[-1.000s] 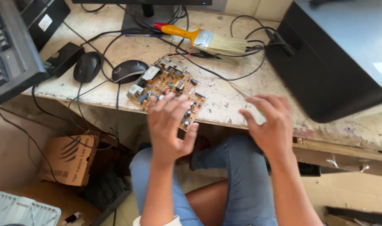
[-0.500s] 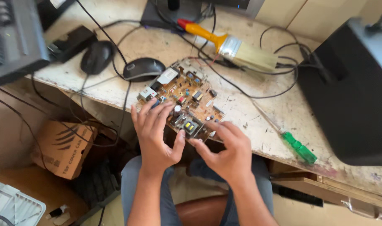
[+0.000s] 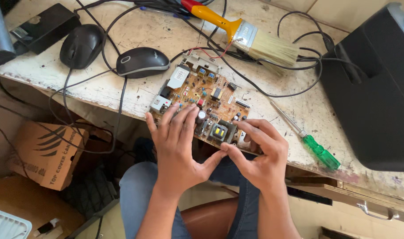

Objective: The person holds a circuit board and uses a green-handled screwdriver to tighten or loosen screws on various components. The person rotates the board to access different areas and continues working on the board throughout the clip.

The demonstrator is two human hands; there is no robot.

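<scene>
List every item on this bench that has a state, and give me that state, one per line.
Circuit board: flat at the desk edge, both hands on its near side.
Left hand: fingers spread over the board.
Right hand: fingers on the board's near corner.
Screwdriver: lying loose.
Paintbrush: lying on cables.

The brown circuit board (image 3: 201,105) looks matt; the worn white-painted counter (image 3: 140,33) rough and chipped; the translucent green plastic-handled screwdriver (image 3: 320,152) glossy, its metal shaft smooth.

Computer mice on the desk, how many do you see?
2. One black mouse near the desk's left end, one black-and-grey mouse just right of it, beside the circuit board. None seem hidden.
</scene>
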